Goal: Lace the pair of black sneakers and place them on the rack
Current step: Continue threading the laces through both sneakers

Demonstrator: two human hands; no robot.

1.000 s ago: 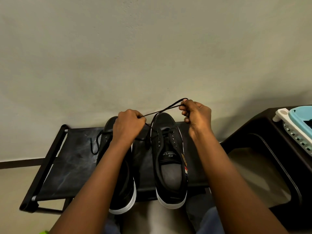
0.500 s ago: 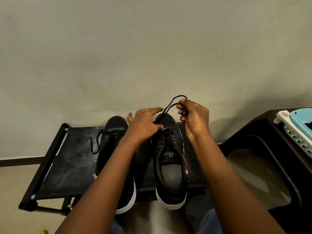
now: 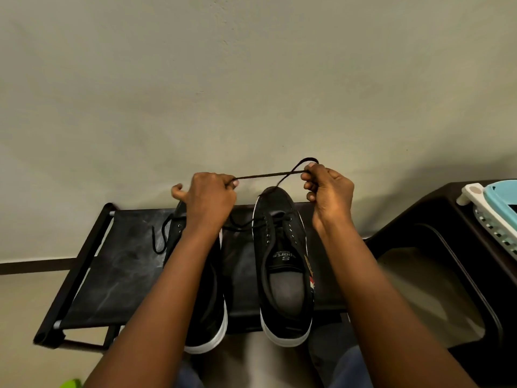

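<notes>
Two black sneakers with white soles stand side by side on a low black rack (image 3: 117,278), toes toward the wall. The right sneaker (image 3: 285,264) is partly laced. Its black lace (image 3: 268,175) is stretched level above the toe between both hands. My left hand (image 3: 209,200) pinches one end above the left sneaker (image 3: 207,312), which my forearm largely covers. My right hand (image 3: 327,191) pinches the other part, where the lace makes a small loop above the fingers. A loose lace end (image 3: 158,239) of the left sneaker trails on the rack.
A plain wall rises right behind the rack. A dark plastic stool or bin (image 3: 436,275) stands at the right, with a white and light-blue basket (image 3: 492,217) on its top. Something bright green (image 3: 71,383) lies on the floor at the bottom left.
My left hand left the right sneaker's toe, took hold of the lace and pulled it left, so the lace is now taut between both hands. My right hand stayed nearly in place.
</notes>
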